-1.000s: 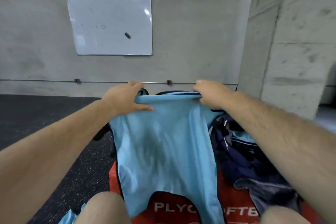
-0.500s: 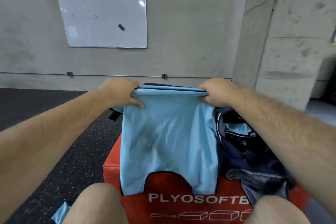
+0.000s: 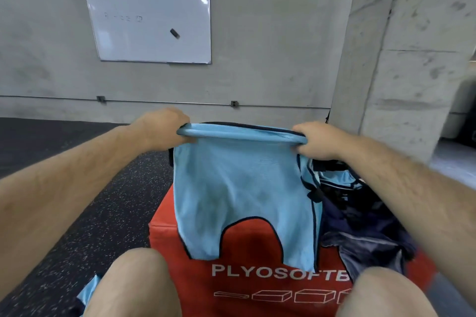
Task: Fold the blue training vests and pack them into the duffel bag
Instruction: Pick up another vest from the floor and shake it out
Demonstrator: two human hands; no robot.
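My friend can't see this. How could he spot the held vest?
Find the red box lettered PLYOSOFT. Over it hangs a light blue vest, its top gripped by the left hand and right hand. Unlike the crumpled cloth beside it, it hangs flat.

The person's left forearm (image 3: 77,177) and right forearm (image 3: 401,188) are bare and lightly haired down to the bare left hand (image 3: 164,127) and right hand (image 3: 318,140), with the left knee (image 3: 139,283) and right knee (image 3: 386,293) bare too.

Head view, forward-down; close over hands (image 3: 316,140)
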